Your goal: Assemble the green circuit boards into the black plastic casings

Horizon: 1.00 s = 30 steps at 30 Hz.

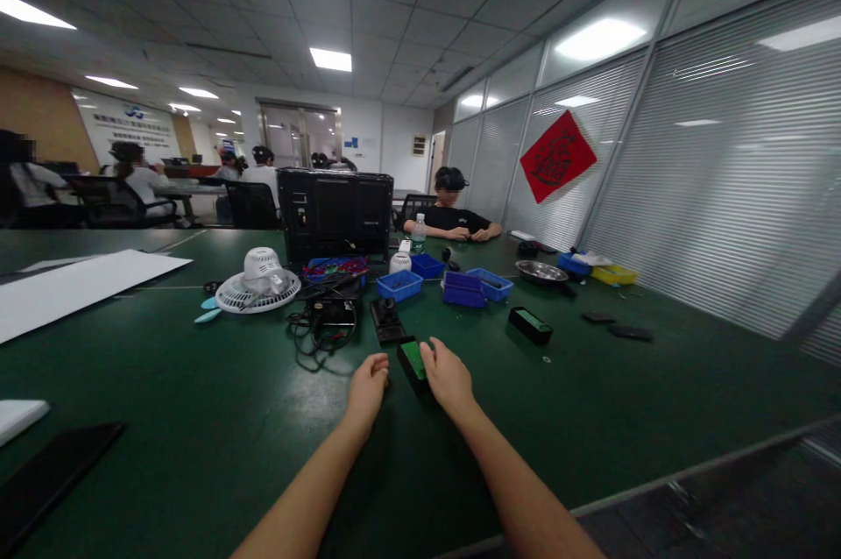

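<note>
A narrow black case with a green circuit board (412, 356) in its top lies on the table in front of me. My right hand (448, 373) is at its right side, thumb over the board's edge and fingers curved against the case; part of the case is hidden behind it. Left of the case, apart from it, is my left hand (369, 385) with fingers curled in toward the thumb. Whether anything small is between those fingers I cannot make out. Just beyond the case lies a black device with a round knob-like part (389, 319).
A second black case with a green top (531, 326) lies to the right. Beyond are blue trays (399, 285), a metal dish (541, 272) and a monitor (336, 213). Tangled cables (315, 336) and a white fan part (258, 289) lie left. A person (452, 213) sits across.
</note>
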Each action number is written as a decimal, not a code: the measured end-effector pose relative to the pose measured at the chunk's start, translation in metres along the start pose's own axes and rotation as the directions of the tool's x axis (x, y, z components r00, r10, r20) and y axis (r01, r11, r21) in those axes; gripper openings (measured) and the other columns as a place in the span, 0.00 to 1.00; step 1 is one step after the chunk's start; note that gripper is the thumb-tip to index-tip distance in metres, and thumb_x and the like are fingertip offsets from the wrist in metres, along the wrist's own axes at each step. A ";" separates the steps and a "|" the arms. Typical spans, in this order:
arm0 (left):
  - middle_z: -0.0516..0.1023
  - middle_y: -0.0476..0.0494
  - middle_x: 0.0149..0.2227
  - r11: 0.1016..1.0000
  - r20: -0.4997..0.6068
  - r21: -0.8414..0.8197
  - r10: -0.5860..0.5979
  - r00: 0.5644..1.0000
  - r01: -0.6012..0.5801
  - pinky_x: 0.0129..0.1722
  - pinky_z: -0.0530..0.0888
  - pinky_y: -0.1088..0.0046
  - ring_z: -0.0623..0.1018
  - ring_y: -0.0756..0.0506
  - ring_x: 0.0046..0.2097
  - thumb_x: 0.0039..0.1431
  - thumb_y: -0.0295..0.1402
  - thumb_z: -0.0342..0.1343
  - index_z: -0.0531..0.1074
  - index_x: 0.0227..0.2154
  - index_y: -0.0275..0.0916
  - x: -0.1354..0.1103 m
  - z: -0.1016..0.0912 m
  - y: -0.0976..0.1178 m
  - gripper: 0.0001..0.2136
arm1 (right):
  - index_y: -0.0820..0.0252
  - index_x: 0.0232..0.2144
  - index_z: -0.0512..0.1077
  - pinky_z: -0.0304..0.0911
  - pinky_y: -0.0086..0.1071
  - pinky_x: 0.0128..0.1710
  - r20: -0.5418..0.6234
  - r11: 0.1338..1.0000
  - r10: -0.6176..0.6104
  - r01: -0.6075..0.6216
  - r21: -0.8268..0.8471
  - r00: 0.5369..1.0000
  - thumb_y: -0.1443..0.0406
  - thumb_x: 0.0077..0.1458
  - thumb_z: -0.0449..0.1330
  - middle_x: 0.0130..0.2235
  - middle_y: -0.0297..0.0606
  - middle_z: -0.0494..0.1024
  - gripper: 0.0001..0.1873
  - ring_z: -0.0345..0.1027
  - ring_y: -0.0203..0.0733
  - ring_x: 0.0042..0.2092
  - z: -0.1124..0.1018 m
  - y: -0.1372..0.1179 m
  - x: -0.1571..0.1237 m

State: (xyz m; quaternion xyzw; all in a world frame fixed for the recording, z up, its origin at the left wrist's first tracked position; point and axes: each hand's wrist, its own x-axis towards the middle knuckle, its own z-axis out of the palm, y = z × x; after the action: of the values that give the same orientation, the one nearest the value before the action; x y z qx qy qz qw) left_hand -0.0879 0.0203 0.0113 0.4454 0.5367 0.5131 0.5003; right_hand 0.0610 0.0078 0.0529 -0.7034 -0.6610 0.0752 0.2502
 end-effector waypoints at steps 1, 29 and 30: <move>0.74 0.40 0.40 1.000 -0.007 -0.006 -0.006 1.000 0.006 0.36 0.70 0.73 0.74 0.48 0.38 0.47 0.25 0.50 0.69 0.37 0.36 0.000 0.000 0.000 0.12 | 0.63 0.45 0.68 0.58 0.31 0.40 0.005 1.000 -0.013 0.013 0.020 1.000 0.56 0.60 0.37 0.41 0.46 0.74 0.25 0.68 0.42 0.42 0.000 0.002 0.002; 0.66 0.41 0.40 0.238 0.147 0.944 0.320 0.936 -0.230 0.34 0.66 0.72 0.73 0.45 0.38 0.53 0.36 0.51 0.61 0.38 0.38 -0.041 -0.015 0.027 0.12 | 0.66 0.45 0.67 0.60 0.23 0.17 0.340 0.659 -0.229 -0.112 0.743 0.912 0.67 0.49 0.50 0.35 0.41 0.74 0.20 0.62 0.28 0.22 0.053 0.004 0.005; 0.66 0.41 0.40 0.208 0.166 0.948 0.318 0.933 -0.240 0.34 0.66 0.73 0.73 0.45 0.38 0.54 0.36 0.50 0.61 0.39 0.38 -0.042 -0.015 0.027 0.11 | 0.66 0.45 0.67 0.60 0.22 0.17 0.343 0.660 -0.244 -0.104 0.744 0.907 0.68 0.48 0.50 0.37 0.41 0.74 0.21 0.62 0.28 0.22 0.053 0.004 0.005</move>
State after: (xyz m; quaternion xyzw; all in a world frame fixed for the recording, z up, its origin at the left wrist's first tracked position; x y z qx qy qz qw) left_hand -0.0992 -0.0207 0.0415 0.7273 0.6625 0.1790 0.0102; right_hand 0.0424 0.0262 0.0064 -0.4787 -0.6357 0.4769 0.3733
